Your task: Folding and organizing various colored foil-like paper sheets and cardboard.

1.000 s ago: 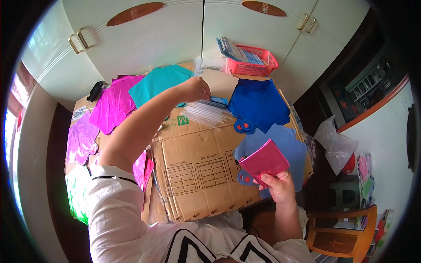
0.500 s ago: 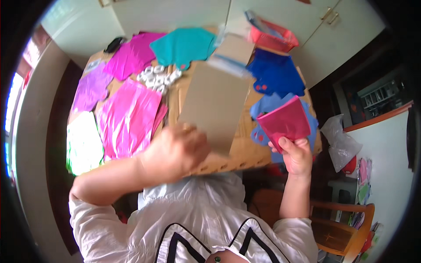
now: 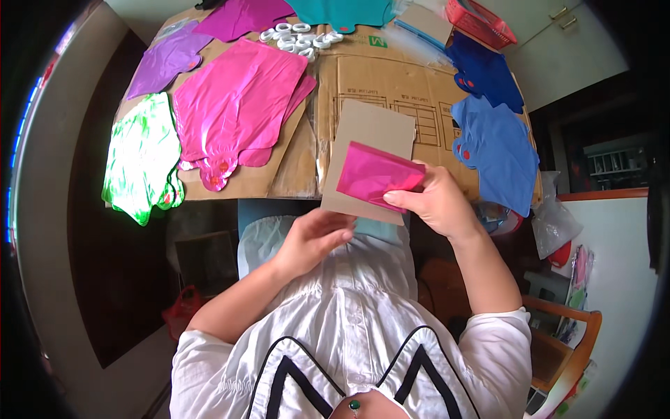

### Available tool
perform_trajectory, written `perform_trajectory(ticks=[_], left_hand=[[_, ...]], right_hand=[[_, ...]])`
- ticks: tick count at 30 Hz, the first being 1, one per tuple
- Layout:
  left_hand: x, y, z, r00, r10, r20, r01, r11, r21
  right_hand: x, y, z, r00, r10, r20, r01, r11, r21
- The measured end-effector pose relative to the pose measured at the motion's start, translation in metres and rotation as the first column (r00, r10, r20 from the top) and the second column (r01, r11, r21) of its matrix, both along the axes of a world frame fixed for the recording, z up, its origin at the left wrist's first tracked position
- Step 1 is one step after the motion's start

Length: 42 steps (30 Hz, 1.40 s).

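My right hand (image 3: 443, 199) grips a folded sheet of shiny pink foil (image 3: 373, 171), thumb on top. The foil lies over a rectangular piece of plain brown cardboard (image 3: 380, 124), whose near end reaches past the table edge. Whether the foil touches the cardboard along its whole length I cannot tell. Just below the cardboard's near left corner is my left hand (image 3: 312, 239), fingers loosely bent and thumb apart, with nothing visible in it. To its upper left lies a stack of flat pink foil balloons (image 3: 234, 98), their lobed ends toward me.
Flat foil balloons in green-white (image 3: 139, 160), lilac (image 3: 164, 59), magenta (image 3: 244, 15), teal (image 3: 342, 10), dark blue (image 3: 485, 70) and light blue (image 3: 497, 150) ring the cardboard-covered table (image 3: 370, 73). White rings (image 3: 296, 42) lie near the back, with a red basket (image 3: 481, 24) beyond.
My right hand has brought the pink foil left over the cardboard. My left hand has dropped back toward my body and its fist has loosened. The view has tilted downward.
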<state>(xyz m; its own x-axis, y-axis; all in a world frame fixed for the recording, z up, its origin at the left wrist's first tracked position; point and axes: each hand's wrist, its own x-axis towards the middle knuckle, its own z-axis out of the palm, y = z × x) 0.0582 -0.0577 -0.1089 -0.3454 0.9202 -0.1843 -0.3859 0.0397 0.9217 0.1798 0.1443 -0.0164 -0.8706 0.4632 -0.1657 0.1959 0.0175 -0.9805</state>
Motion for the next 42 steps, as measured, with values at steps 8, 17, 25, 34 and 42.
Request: perform_trajectory(ticks=[8,17,25,34,42], left_hand=[[0.003,0.021,-0.003,0.885,0.013,0.466,-0.044,0.998,0.055],[0.023,0.038,0.016,0.882,0.297,0.365,-0.285,0.954,-0.089],[0.029,0.041,0.018,0.853,0.359,0.378,-0.338,0.933,-0.123],[0.027,0.04,0.029,0.753,0.227,0.617,-0.159,0.974,-0.164],[0.027,0.04,0.026,0.78,0.2,0.593,-0.145,0.98,-0.139]], right_hand=[[-0.005,-0.013,0.0,0.942,-0.04,0.333,-0.146,0.844,0.516],[-0.007,0.019,0.02,0.886,0.171,0.431,-0.286,0.934,0.215],[-0.041,-0.01,0.008,0.771,0.589,0.241,-0.313,0.021,0.949],[-0.04,0.008,-0.033,0.786,0.522,0.331,-0.456,0.128,0.881],[-0.035,0.003,-0.03,0.791,0.52,0.324,-0.47,0.176,0.865]])
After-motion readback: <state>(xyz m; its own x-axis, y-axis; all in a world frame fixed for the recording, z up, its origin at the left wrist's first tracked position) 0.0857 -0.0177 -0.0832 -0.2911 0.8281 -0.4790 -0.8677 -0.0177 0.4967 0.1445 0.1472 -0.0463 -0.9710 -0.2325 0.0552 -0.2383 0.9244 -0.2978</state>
